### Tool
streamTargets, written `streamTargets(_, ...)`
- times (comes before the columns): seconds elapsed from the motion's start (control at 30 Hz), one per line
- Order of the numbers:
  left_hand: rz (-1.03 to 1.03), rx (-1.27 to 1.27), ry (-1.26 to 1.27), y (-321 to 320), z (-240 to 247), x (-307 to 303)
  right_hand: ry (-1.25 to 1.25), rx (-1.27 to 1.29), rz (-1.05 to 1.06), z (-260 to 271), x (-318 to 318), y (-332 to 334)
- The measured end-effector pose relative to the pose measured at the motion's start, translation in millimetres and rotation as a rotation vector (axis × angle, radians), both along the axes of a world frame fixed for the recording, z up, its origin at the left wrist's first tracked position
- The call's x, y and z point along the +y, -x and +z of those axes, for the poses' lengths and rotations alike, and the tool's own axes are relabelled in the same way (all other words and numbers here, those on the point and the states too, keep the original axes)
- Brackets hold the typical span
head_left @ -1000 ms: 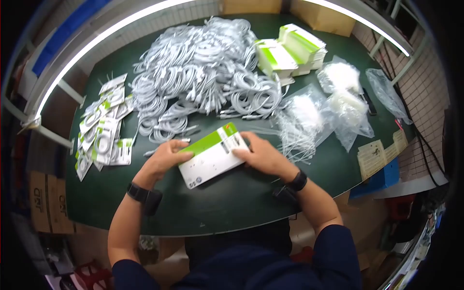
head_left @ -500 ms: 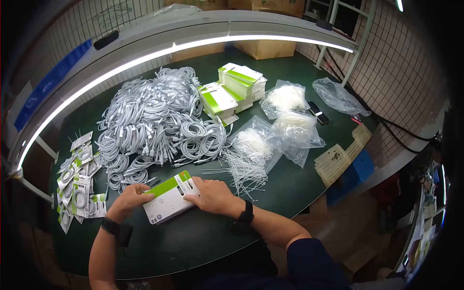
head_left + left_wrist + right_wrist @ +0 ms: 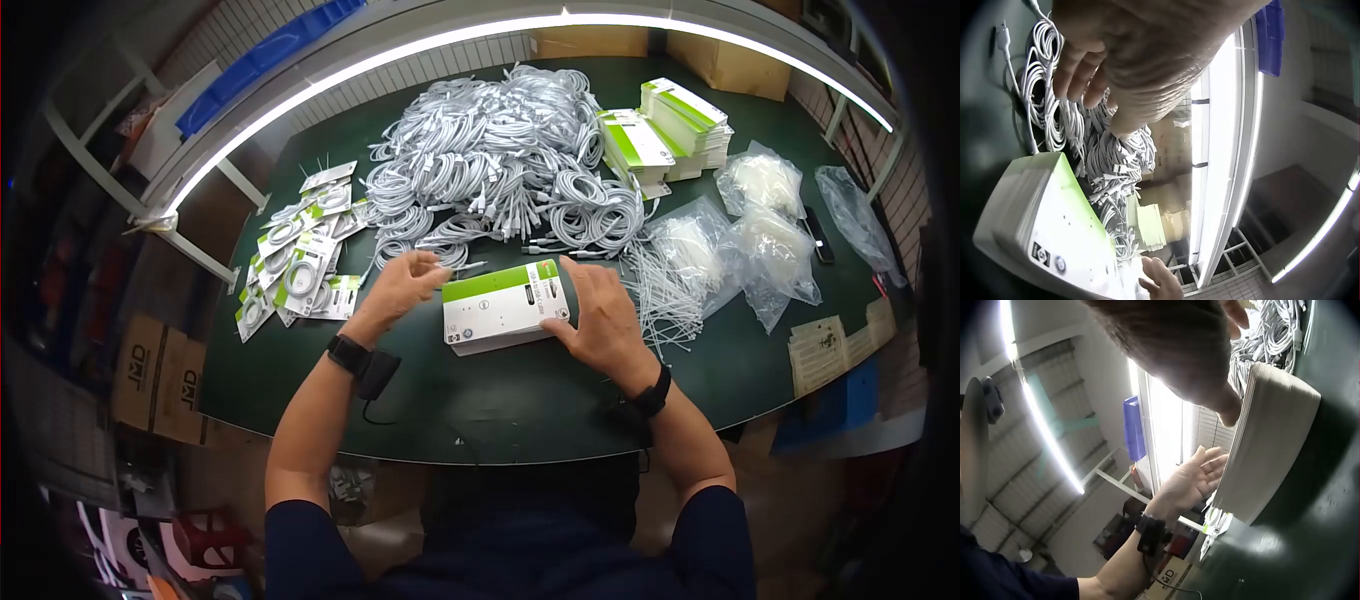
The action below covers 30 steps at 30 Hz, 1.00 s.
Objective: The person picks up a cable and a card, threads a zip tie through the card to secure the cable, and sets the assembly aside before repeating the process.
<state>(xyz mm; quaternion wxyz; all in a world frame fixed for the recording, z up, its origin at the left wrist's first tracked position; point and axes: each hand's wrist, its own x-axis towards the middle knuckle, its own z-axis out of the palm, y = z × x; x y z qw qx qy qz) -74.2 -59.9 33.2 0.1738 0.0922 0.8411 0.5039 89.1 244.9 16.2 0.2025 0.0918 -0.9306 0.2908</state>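
A thick stack of white and green printed cards [image 3: 505, 308] stands out in front of the person, its layered edges visible in the left wrist view. At its right end, the right hand [image 3: 608, 325] grips it, thumb on the printed face and fingers at the far corner. The left hand [image 3: 400, 290] is off the stack, just beyond its left end, with fingers loosely bent and nothing in them. From the right wrist view, the left palm [image 3: 1188, 484] shows beside the stack's layered side [image 3: 1269, 440].
Bundled grey cables [image 3: 490, 140] lie heaped behind the hands. Packaged cables [image 3: 305, 260] lie at the left. More card stacks [image 3: 680, 135] stand at the back right, near loose white ties [image 3: 662, 305] and clear bags [image 3: 765, 245]. A light bar arches over the table [image 3: 480, 400].
The left hand has let go of the stack's left end and moved off it. The right hand stays at the right end, its fingers more spread. The head view has shifted.
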Motion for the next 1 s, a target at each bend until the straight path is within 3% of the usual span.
streamTargets(0.03, 0.0, -0.016, -0.005, 4, -2, -7, -0.066, 0.096, 0.031, 4, -2, -2)
streamTargets(0.1, 0.013, 0.299, -0.05, 15, -8, -25, -0.167, 0.124, 0.108, 7, -18, -5)
streamTargets(0.13, 0.013, 0.286, -0.056, 15, -6, -27, -0.257, 0.17, 0.183, 8, -28, -4)
streamTargets(0.23, -0.027, 0.5, 0.233, 15, -4, -34, -0.406, 0.325, 0.253, -23, -61, 8)
streamTargets(0.27, -0.034, 0.48, 0.228, 14, -14, -36, -0.408, 0.303, 0.252, -28, -68, 9)
streamTargets(0.37, -0.204, 0.935, 0.438, 20, -31, -37, -0.425, 0.311, 0.247, -30, -78, 26)
streamTargets(0.67, -0.319, 1.004, 0.438, 37, -46, -19, -0.39, 0.244, 0.243, -30, -73, 37)
streamTargets(1.0, -0.166, 1.016, 0.549, 61, -66, -1, -0.381, 0.227, 0.174, -33, -62, 66)
